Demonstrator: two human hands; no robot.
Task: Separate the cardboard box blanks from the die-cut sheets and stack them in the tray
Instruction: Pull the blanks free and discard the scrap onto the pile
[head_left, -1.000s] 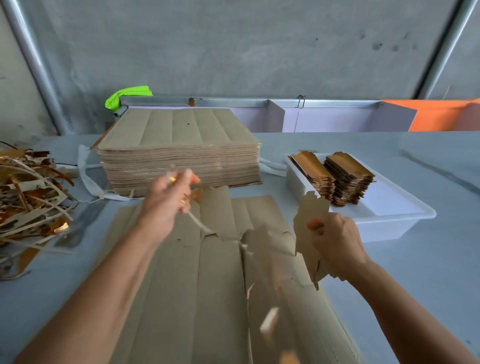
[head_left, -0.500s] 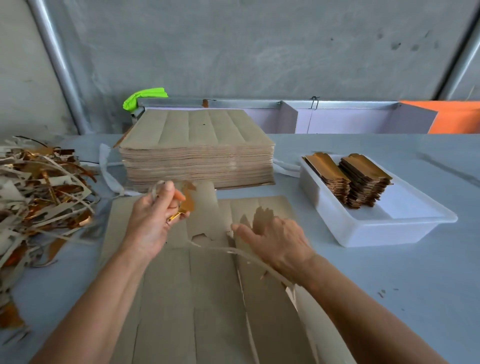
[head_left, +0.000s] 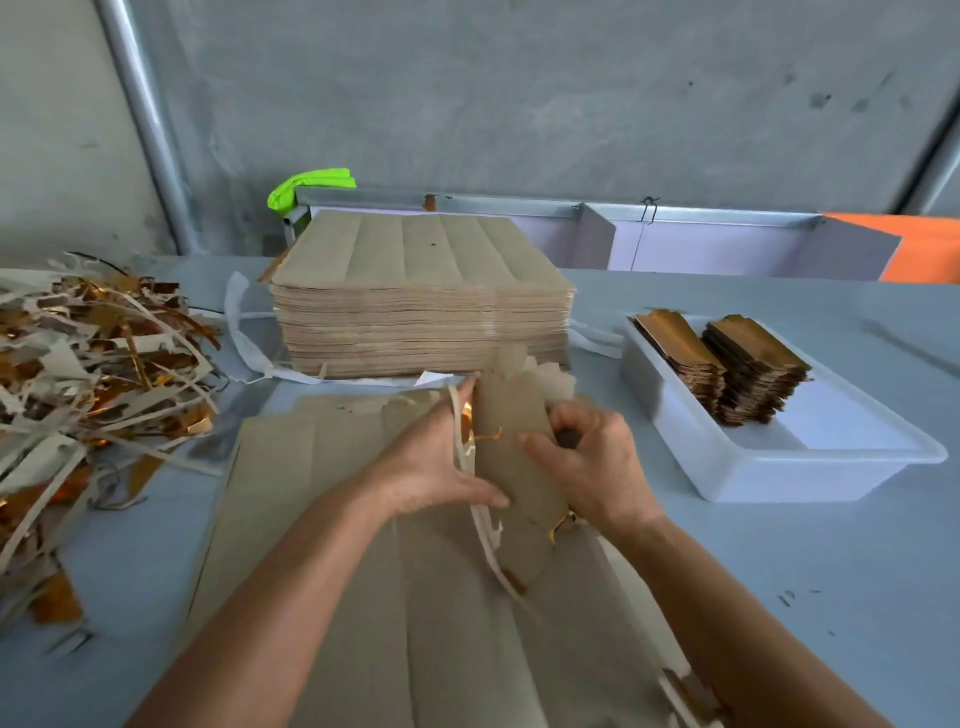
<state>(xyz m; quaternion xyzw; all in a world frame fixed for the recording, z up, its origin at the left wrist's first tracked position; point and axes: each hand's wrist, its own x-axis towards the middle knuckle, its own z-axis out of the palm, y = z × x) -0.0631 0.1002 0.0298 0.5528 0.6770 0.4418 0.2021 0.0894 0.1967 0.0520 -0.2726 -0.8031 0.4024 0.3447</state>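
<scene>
Now, in the head view, both hands meet over the die-cut sheet (head_left: 322, 597) on the table: the left hand (head_left: 431, 462) and the right hand (head_left: 587, 467) curl round one cardboard blank (head_left: 511, 447), lifted upright off the sheet with pale waste strips (head_left: 480, 519) dangling from its edge. Half a second ago the right hand lay flat on the sheet and the left pinched only scrap, so a blank has since come free; it probably needs stripping before joining the stacked blanks (head_left: 727, 358) in the white tray (head_left: 831, 467), well apart on the right. The scrap pile (head_left: 78, 374) and sheet stack (head_left: 421, 306) are unchanged.
</scene>
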